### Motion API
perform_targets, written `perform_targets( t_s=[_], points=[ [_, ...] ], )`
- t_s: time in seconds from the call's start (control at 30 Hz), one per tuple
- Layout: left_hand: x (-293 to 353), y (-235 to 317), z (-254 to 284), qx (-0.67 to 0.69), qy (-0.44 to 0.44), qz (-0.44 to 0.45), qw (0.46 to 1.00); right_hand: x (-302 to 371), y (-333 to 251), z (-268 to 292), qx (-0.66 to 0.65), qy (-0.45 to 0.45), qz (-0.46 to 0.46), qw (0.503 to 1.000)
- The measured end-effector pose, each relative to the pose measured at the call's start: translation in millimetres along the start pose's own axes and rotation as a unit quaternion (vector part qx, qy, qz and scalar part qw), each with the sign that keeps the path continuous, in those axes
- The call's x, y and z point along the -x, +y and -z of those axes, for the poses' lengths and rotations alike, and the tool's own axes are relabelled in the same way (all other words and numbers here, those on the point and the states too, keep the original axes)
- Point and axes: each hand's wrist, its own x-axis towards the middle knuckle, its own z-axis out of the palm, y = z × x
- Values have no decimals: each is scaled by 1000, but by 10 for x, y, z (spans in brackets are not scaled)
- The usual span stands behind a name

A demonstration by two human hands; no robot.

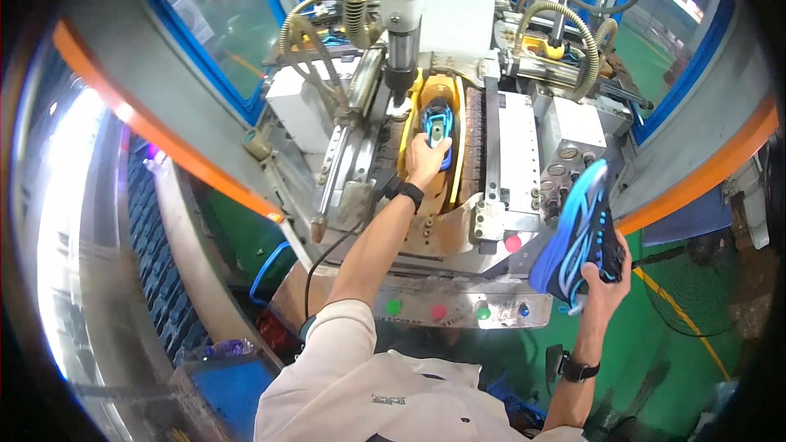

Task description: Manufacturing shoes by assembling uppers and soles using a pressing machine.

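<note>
My left hand (424, 160) reaches into the press and closes on the near end of a blue-and-black sneaker (439, 123). That sneaker sits between the yellow side pads (458, 106) of the machine, and part of it is hidden by my fingers. Out to the right, my right hand (607, 285) grips another sneaker (583, 225), black with blue laces and a thick blue-to-violet sole. It is held up on end, tilted, apart from the machine. Both wrists carry dark bands.
A white press column with a metal ram (403, 53) rises behind the left hand. Colored push buttons (439, 311) line the near panel. Orange-edged guards (188, 160) curve along both sides. Hoses (589, 49) loop above, and a black cable passes beside my left forearm.
</note>
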Motion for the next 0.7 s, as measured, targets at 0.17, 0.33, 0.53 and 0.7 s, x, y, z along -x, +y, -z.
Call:
perform_targets(
  t_s=[0.17,0.33,0.53,0.7],
  points=[
    [-363,-50,-343,-99,40,1,994,-85,-32,-33,78,55,-20,995],
    [-551,-448,-3,67,51,83,993,-816,-9,-584,115,0,50,992],
    [463,-41,1060,470,-137,289,823,-1915,12,-1809,318,-166,5,933],
    [1574,106,2480,302,-109,312,894,-1932,634,-3276,435,-291,-35,851]
  ],
)
